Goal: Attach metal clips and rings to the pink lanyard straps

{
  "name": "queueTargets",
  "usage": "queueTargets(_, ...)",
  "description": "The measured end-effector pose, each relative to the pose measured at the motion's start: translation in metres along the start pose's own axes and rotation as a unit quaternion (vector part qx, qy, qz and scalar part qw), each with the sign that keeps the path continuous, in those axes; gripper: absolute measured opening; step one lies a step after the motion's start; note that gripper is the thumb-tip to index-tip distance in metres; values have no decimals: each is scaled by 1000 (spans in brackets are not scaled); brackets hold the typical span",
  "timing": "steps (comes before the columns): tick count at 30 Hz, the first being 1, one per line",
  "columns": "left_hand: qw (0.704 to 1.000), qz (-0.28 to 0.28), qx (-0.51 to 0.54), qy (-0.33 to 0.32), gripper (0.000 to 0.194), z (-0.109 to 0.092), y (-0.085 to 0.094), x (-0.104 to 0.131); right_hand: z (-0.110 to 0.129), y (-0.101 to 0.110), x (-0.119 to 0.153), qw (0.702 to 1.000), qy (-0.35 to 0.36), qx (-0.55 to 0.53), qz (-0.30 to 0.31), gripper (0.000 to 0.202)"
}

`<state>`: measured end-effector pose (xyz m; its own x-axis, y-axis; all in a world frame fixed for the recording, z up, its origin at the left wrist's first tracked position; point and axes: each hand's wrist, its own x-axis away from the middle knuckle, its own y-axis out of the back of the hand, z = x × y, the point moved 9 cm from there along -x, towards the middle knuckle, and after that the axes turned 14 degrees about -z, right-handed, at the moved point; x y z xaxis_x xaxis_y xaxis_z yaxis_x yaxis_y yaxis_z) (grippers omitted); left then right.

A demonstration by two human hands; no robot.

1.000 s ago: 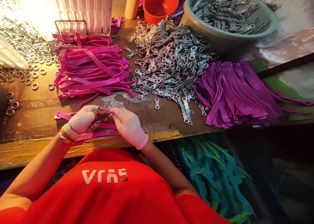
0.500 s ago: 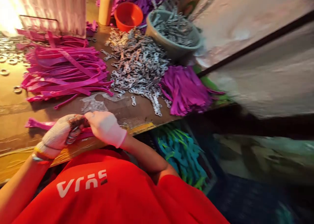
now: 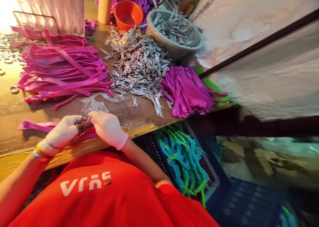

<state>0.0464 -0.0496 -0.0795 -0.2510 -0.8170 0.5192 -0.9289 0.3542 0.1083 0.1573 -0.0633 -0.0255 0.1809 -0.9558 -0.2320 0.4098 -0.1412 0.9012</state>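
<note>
My left hand point(image 3: 62, 132), in a white knitted glove, is closed around small metal pieces point(image 3: 80, 123); a rounded edge shows, but their exact shape is partly hidden. Something brown, like a wrapping, shows at its fingertips. My right hand point(image 3: 106, 128), also gloved, is pinched against the left fingertips. Its fingers face away, so what it grips is hidden. Beneath both hands, pink straps point(image 3: 37, 125) lie along the table's front edge. A large pile of pink straps point(image 3: 67, 72) sits beyond my left hand, and a heap of metal links point(image 3: 141, 62) beyond my right.
A grey bucket of metal links point(image 3: 171, 42) and an orange bowl point(image 3: 128, 16) stand at the back, near a bottle point(image 3: 104, 6). More purple straps point(image 3: 188, 92) lie at the table's right corner. Below, a dark blue crate point(image 3: 213, 175) holds teal and green straps point(image 3: 184, 159).
My hands stay together at the table edge. The left hand has turned slightly, so the brown wrapping and a metal edge show more clearly. The view has shifted a little.
</note>
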Motion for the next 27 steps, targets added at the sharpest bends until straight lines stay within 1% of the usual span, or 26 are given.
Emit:
queueTargets(1, 1000, -4, 5, 12, 18, 2, 1, 2, 0, -1, 0, 1000, -4, -13, 14, 26)
queueTargets(3, 999, -27, -21, 1, 27, 3, 4, 5, -1, -7, 1, 998, -14, -16, 67, 39)
queueTargets(4, 999, -38, -28, -5, 29, 3, 5, 6, -3, -11, 1, 995, -24, -5, 96, 42)
queueTargets(6, 997, -51, -46, -22, 29, 3, 4, 7, -7, -18, 3, 990, -42, 33, 134, 33)
queueTargets(7, 997, -52, -56, -28, 28, 3, 4, 8, -9, -21, 3, 988, -43, 53, 141, 26)
queueTargets(9, 995, -49, -76, -40, 26, 3, 2, 7, -7, -27, 4, 986, -20, 82, 142, 22)
queueTargets(13, 991, -38, -121, -48, 28, 4, 3, 5, 5, -40, 9, 981, 74, 109, 145, 28)
queueTargets(16, 990, -25, -133, -35, 29, 5, 3, 4, 8, -42, 14, 975, 114, 117, 149, 32)
queueTargets(19, 992, -9, -123, -10, 30, 7, 0, 5, 3, -38, 21, 974, 113, 132, 148, 32)
queueTargets(22, 994, -12, -105, 14, 31, 9, 1, 6, -4, -34, 29, 975, 104, 130, 149, 34)
queueTargets(25, 996, -18, -72, 51, 34, 17, 3, 8, -11, -30, 34, 980, 87, 90, 154, 37)
queueTargets(27, 996, -21, -37, 76, 37, 22, 5, 10, -15, -28, 34, 984, 60, 52, 160, 35)
